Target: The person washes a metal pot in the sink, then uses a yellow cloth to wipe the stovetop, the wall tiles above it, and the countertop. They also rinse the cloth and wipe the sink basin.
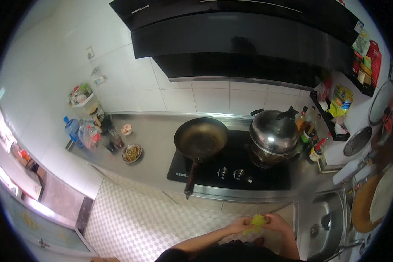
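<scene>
My left hand [241, 225] and my right hand [276, 223] are close together in front of my body, near the lower edge of the view. Between them they grip a small, crumpled yellow-green piece [258, 220], perhaps a cloth; its material is unclear. Part of it hangs below the fingers. Ahead of the hands, a dark wok [200, 139] sits on the left of the black glass gas hob [213, 178], its handle [192, 178] pointing towards me over the counter's front edge. A lidded steel steamer pot [275, 132] stands on the hob's right side.
A stainless sink [330, 216] is right of my hands. On the steel counter [157, 131], left, are a plate of shredded food [132, 153], a small bowl [126, 129] and several bottles [93, 134]. Sauce bottles [315, 152] stand behind right; a range hood [229, 36] hangs above.
</scene>
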A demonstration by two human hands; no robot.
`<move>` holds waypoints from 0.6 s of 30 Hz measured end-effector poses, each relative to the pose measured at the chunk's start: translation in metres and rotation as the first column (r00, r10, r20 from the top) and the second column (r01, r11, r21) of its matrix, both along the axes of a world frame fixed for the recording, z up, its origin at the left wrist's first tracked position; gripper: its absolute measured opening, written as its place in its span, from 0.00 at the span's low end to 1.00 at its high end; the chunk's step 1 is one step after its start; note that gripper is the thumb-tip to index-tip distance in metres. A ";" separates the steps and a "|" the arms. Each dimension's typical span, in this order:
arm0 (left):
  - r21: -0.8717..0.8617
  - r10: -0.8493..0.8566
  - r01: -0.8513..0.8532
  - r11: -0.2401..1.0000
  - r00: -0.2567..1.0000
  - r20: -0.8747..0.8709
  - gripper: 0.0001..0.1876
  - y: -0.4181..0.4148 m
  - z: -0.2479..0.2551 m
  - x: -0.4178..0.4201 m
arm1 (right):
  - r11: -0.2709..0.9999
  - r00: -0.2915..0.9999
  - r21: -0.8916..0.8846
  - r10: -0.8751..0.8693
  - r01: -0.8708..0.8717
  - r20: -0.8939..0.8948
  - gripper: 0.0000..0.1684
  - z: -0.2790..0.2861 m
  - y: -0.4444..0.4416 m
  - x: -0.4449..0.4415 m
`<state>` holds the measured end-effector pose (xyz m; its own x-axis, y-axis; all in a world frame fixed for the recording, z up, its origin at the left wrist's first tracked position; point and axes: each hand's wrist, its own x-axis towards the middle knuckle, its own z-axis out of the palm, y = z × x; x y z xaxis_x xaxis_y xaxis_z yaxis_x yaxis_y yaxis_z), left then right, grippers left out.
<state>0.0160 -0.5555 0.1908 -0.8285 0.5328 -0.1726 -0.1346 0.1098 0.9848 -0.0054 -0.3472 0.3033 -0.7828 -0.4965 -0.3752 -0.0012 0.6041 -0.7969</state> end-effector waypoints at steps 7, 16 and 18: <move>0.392 0.210 -0.426 0.816 0.849 0.486 0.05 -0.130 0.010 0.031 | 0.949 0.956 0.140 0.267 -0.283 0.125 0.32 0.004 -0.121 -0.025; 0.006 0.790 -0.797 0.604 0.601 0.121 0.07 -0.175 0.023 0.042 | 0.997 0.966 -0.053 0.071 -0.059 0.249 0.22 -0.023 -0.189 -0.041; 0.045 0.763 -0.762 0.646 0.646 0.002 0.09 -0.173 0.040 0.039 | 0.947 0.773 -0.284 0.068 0.149 0.631 0.23 -0.031 -0.213 -0.034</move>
<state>0.0548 -0.7285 0.2311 -0.9473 -0.2829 -0.1502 -0.1382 -0.0620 0.9885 -0.0394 -0.5603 0.2725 -0.4478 -0.6407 -0.6236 0.5803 0.3224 -0.7479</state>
